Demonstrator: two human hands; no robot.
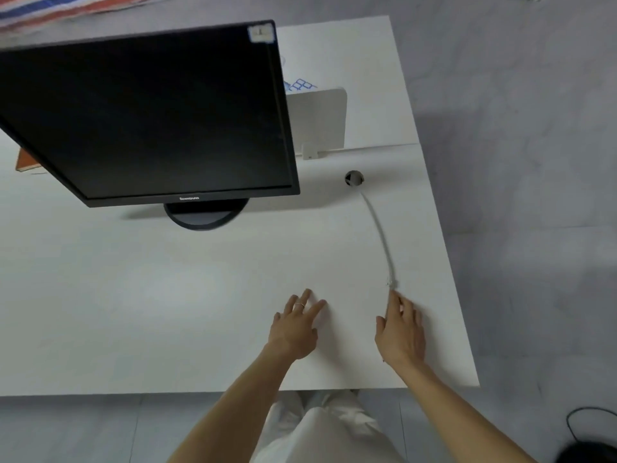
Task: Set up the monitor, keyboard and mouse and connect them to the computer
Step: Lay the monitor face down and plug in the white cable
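Monitor (147, 115) upright on its round base, far left of the white surface (133, 295), screen dark. My left hand (293, 329) flat, fingers spread, holding nothing. My right hand (400, 332) open too, fingertips at the end of a white cable (380, 235) running from the surface's round hole (354, 178).

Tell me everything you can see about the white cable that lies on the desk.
The white cable is thin and looks sheathed in light grey-white plastic. It comes up through the round cable hole in the white desk, right of the monitor, and runs toward the person in a gentle curve, lying flat on the surface. Its near end, with a small connector too blurred to identify, lies at the fingers of the right hand; whether they touch it is unclear. The left hand is apart from it.
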